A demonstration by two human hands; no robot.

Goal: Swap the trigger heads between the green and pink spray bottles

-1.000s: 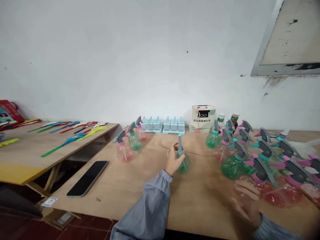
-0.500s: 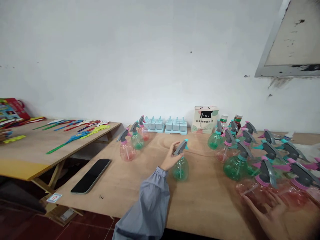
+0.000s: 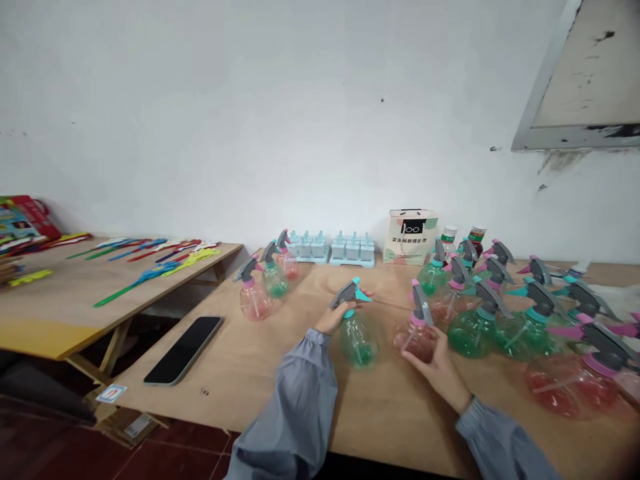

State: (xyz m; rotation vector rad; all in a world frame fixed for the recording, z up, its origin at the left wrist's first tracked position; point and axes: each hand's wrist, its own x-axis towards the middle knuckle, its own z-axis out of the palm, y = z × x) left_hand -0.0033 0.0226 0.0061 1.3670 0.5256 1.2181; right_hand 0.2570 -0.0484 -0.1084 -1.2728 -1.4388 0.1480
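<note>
My left hand (image 3: 334, 316) is closed round the neck of a green spray bottle (image 3: 357, 339) with a grey and teal trigger head, standing on the wooden table (image 3: 280, 373). My right hand (image 3: 436, 362) grips a pink spray bottle (image 3: 417, 335) with a grey and pink head, just to the right of the green one. Both bottles stand upright, close together near the table's middle.
Several more green and pink spray bottles (image 3: 505, 313) crowd the right side. Three stand at the back left (image 3: 267, 280). A black phone (image 3: 183, 349) lies near the left edge. Blue moulds (image 3: 333, 250), a small box (image 3: 411, 237) and a side table with coloured sticks (image 3: 150, 263) lie beyond.
My right hand has brought a pink bottle leftward from the crowd at the right to beside the green one. The green bottle's head has turned and the bottle has shifted slightly toward me.
</note>
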